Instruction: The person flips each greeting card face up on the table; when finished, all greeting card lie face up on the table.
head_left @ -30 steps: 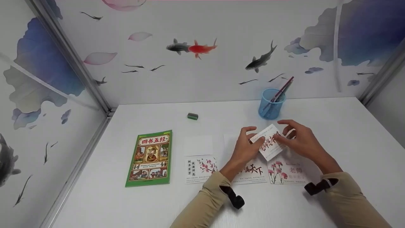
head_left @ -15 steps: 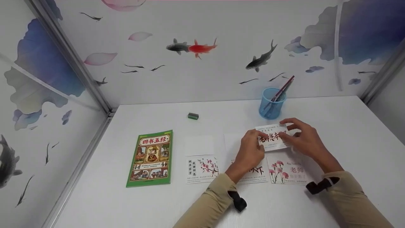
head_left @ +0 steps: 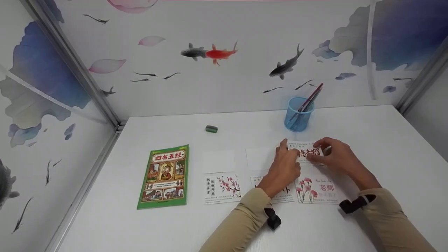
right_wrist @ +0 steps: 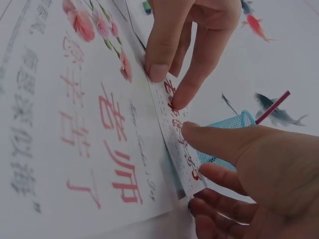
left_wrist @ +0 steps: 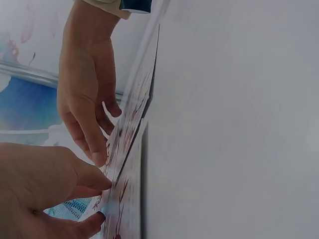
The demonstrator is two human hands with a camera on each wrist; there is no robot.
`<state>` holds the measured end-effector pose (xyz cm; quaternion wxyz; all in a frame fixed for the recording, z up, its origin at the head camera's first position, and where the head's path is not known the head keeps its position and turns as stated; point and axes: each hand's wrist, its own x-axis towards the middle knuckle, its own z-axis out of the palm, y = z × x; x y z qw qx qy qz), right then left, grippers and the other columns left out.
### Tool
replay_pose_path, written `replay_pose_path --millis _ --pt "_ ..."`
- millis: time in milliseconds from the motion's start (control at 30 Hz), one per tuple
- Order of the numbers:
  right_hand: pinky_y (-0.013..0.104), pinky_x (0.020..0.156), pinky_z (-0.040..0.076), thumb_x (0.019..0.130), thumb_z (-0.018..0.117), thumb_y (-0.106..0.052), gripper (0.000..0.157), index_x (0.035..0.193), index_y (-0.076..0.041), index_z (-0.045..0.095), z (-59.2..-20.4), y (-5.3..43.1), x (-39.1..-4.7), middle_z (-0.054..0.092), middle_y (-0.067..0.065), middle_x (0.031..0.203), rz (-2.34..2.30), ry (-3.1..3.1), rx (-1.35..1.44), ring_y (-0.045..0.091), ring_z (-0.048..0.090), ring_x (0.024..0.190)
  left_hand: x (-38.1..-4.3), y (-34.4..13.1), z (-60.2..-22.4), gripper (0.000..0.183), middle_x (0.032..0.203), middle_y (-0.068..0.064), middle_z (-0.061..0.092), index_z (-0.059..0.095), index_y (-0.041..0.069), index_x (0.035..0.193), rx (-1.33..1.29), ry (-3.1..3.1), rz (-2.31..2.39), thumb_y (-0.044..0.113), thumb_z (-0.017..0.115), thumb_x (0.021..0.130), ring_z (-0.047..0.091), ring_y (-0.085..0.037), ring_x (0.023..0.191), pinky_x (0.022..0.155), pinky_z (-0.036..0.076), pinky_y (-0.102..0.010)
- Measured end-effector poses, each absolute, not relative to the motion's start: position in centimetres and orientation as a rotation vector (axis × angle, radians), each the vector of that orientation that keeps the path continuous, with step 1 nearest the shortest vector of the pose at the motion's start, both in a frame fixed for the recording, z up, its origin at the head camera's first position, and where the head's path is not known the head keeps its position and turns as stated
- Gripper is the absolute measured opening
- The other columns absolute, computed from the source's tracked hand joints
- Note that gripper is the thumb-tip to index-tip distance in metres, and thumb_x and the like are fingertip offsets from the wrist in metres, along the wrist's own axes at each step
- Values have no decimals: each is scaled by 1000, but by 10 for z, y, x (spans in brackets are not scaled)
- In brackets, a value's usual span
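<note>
A white greeting card with red Chinese lettering lies at the back of the right column, tilted up a little in the right wrist view. My right hand pinches its right end, thumb on the face and fingers behind. My left hand touches its left part with extended fingertips. Just in front lies a pink carnation card. Beneath my left hand and forearm, another red-lettered card is partly hidden. A plum-blossom card is farther left.
Two blank white cards, one at left and one in the middle, lie in the back row. A green-bordered book is at left. Behind stand a small green cylinder and a blue mesh pen cup holding brushes.
The held card has turned from a slant to nearly straight and come down behind the carnation card. My left hand has shifted right, from holding the card's left corner to touching its face.
</note>
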<state>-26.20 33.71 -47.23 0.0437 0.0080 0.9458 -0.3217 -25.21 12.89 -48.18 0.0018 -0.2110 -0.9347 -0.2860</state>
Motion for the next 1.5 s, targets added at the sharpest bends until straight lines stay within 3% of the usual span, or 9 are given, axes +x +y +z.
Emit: replay_pose_path --millis 233,467,667,800,967,1167,1300,1500 --pt "40 86 53 92 86 -44 69 138 2 62 -467 333 -263 60 29 130 -875 2892 16 39 57 108 -253 131 -481 31 177 -10 31 76 18 136 -629 -3041 -858 24 71 106 34 -25 162 129 38 -34" --pt "58 98 54 93 85 -46 68 136 3 65 -467 331 -263 57 32 133 -838 2907 17 44 55 114 -258 115 -481 31 167 -11 49 76 21 136 -775 -2947 -747 24 69 107 44 -28 154 128 40 -36" --pt "61 102 53 96 81 -49 75 144 3 57 -467 329 -262 54 34 139 -847 2884 33 47 55 120 -258 75 -476 32 165 -9 52 72 21 140 -823 -2890 -801 25 67 108 43 -27 155 129 38 -37" --pt "60 97 56 99 77 -50 77 150 2 53 -465 322 -260 59 34 135 -869 2916 -16 46 60 117 -259 38 -475 32 161 -12 55 73 16 138 -785 -2842 -900 22 68 107 45 -30 153 127 40 -42" --pt "46 89 57 102 75 -41 58 144 -2 62 -465 295 -254 69 24 126 -953 2944 -143 37 66 110 -262 -2 -480 31 147 -10 67 73 11 136 -730 -2790 -953 19 72 105 55 -30 138 117 47 -43" --pt "36 81 55 103 74 -32 48 143 -6 65 -464 251 -249 73 21 134 -976 2915 -258 32 68 110 -258 -30 -477 34 144 -8 70 71 10 139 -703 -2803 -983 18 70 106 58 -29 133 116 49 -42" --pt "41 81 57 103 74 -35 53 147 -8 63 -461 228 -246 71 22 138 -921 2907 -239 34 69 112 -255 -38 -472 38 145 -8 70 67 10 144 -688 -2845 -1026 20 68 107 58 -26 132 115 50 -40" --pt "56 97 59 103 75 -34 57 151 -7 60 -466 214 -245 70 25 136 -945 2887 -261 40 69 122 -252 -40 -476 42 147 -8 70 65 10 148 -704 -2896 -1027 19 70 107 60 -24 130 114 52 -38"
